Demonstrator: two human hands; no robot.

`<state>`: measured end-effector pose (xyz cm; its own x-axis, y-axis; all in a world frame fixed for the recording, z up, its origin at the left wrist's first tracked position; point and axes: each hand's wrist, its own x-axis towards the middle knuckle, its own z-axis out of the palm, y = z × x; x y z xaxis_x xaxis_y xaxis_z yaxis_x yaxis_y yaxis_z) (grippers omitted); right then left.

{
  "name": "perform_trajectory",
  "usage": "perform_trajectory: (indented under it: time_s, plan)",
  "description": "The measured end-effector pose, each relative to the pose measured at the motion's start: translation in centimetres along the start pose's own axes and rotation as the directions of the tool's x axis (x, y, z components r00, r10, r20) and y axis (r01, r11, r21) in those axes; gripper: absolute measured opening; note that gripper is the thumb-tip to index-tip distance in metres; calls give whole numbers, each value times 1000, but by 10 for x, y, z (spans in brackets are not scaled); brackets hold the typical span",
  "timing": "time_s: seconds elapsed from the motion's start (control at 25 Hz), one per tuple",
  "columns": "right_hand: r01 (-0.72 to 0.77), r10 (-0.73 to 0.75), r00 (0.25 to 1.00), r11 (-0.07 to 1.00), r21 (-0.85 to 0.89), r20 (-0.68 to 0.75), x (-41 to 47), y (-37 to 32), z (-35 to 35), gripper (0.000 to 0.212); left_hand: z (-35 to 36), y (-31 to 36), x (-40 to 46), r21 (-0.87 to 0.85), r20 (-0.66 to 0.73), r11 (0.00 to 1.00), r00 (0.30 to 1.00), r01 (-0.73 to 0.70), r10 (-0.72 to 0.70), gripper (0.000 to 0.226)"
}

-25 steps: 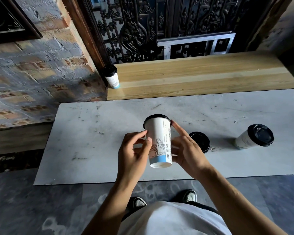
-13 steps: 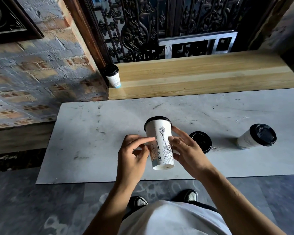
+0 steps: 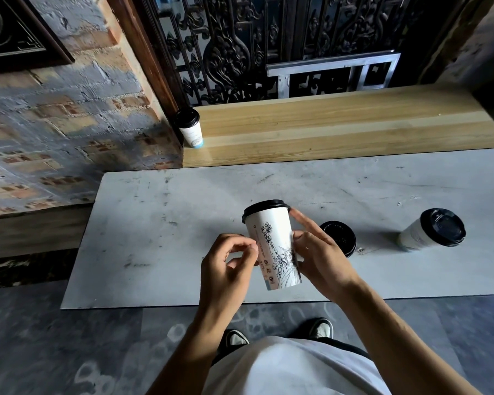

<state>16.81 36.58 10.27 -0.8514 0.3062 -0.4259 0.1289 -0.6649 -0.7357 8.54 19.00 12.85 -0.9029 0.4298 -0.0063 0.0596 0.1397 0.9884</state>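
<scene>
A white paper cup (image 3: 273, 246) with a black lid and a line drawing of a statue is held upright above the grey tabletop (image 3: 160, 229). My left hand (image 3: 228, 269) touches its left side with curled fingertips. My right hand (image 3: 320, 258) holds its right side, thumb on the front and forefinger stretched up toward the lid. Behind my right hand stands another black-lidded cup (image 3: 340, 238), mostly hidden.
A third lidded cup (image 3: 431, 230) stands at the right of the table. A fourth cup (image 3: 190, 129) stands on the left end of the wooden bench (image 3: 340, 129). Brick wall at left, ornate iron gate behind. My shoes show below the table edge.
The cup has turned between my hands: the blue-banded side has gone round and the statue drawing now faces me. My left fingers have shifted along its side.
</scene>
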Motion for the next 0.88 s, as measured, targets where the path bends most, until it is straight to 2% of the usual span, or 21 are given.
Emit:
perform_trajectory:
  time_s: [0.16,0.28,0.36,0.44,0.6,0.76,0.88]
  plan:
    - [19,-19,999,1000,-4,27,-4,-4,3,71,-3,0,0,13,15,995,995,98,-98,22]
    - [12,-12,1000,998,-55,2,-3,-1,5,87,-5,-2,3,15,-1,990,990,142,-142,15]
    - [3,-3,1000,998,-66,-8,-2,1,6,89,-6,-3,4,38,4,993,993,116,-116,15]
    - [3,-2,1000,998,-63,13,-5,-1,10,82,-8,-3,3,76,-1,994,997,79,-79,17]
    - [75,-62,990,992,-103,124,-9,-5,18,51,-10,-3,5,151,-15,988,1000,18,-16,28]
    - [54,-49,995,997,-53,92,-9,-5,18,53,-9,0,5,101,-23,995,1000,19,-17,47]
    - [31,-30,999,999,-30,31,-9,-3,13,53,-7,0,5,24,-52,995,994,92,-91,35]
